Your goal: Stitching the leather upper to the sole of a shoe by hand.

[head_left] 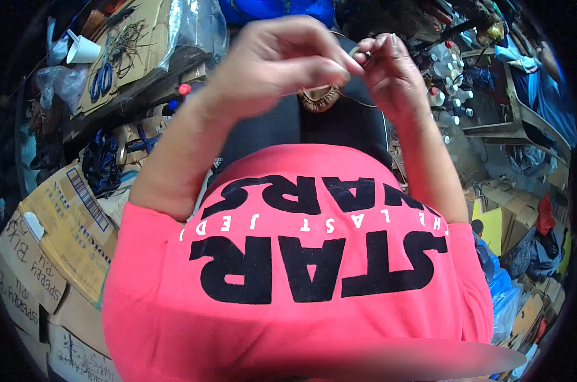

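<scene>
Both my hands are raised above my lap, their fingertips almost meeting. My left hand [288, 60] is closed in a pinch and slightly blurred by motion; what it pinches is too small to name. The fingers of my right hand [393, 76] are also curled together, at a small pale thing I cannot make out. Below and between the hands, a tan piece with a gathered, stitched-looking edge [320, 100] rests against my dark trousers [263, 130]. It is partly hidden by my left hand. A thin cord [358, 100] curves away from it toward my right hand.
At the far left, blue-handled scissors [101, 81], a white cup [83, 49] and a tangle of thin strands [128, 44] lie on cardboard. Several plastic bottles [446, 95] stand right of my right forearm, near a chair frame [517, 121]. Cardboard boxes [72, 223] fill the left side.
</scene>
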Action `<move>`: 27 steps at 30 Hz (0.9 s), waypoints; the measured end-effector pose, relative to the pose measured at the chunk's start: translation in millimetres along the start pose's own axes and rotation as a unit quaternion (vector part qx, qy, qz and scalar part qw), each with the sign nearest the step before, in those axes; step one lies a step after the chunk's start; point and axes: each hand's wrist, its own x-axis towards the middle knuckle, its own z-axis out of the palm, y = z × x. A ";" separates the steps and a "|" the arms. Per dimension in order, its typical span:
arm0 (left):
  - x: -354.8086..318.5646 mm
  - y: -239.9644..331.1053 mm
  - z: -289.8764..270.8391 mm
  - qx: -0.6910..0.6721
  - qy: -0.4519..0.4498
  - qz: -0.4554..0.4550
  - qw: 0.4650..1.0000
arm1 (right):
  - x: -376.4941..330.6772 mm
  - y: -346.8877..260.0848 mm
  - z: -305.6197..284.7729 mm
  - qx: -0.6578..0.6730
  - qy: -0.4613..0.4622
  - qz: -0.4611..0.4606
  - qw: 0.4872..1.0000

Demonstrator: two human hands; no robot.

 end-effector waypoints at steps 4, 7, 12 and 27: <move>-14.3 -15.3 22.8 -0.097 -0.154 -0.158 0.970 | -10.8 -6.6 9.8 -0.067 -0.190 0.129 0.971; -43.4 -22.4 -17.2 0.380 -0.090 -0.077 0.917 | -42.9 -22.9 0.5 -0.602 -0.167 0.023 0.781; -119.5 30.7 -178.4 0.650 0.219 -0.144 0.714 | -111.4 -92.3 -129.5 -0.727 0.142 0.130 0.659; -5.3 -50.0 -31.2 0.439 -0.057 0.002 0.897 | -53.9 -51.5 -38.4 -0.584 -0.023 0.116 0.803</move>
